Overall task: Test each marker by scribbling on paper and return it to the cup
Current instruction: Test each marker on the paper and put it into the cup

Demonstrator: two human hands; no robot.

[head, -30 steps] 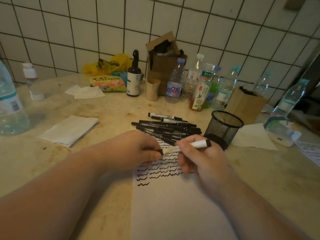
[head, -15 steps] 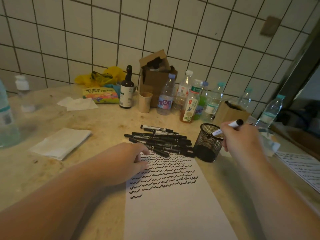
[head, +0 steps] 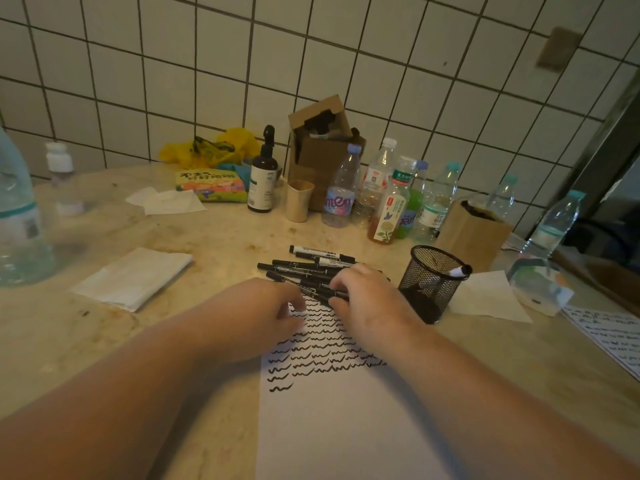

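Change: right hand point(head: 363, 299) is brought back from the cup point(head: 433, 282); one marker point(head: 459, 272) is left leaning inside.
Right hand: fingers curled onto the marker pile point(head: 311, 268) at the paper point(head: 346, 427) top edge; grip cannot be told.
Left hand point(head: 263, 310): rested relaxed, pinning the paper.

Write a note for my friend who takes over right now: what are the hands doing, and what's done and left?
Left hand: open, resting on the white scribbled paper sheet.
Right hand: fingers curling over the pile of black markers; whether it grips one cannot be told.
Done: many black scribble rows on the sheet; one white-barrelled marker leans in the black mesh cup.
Left: test each piled marker, then cup it.
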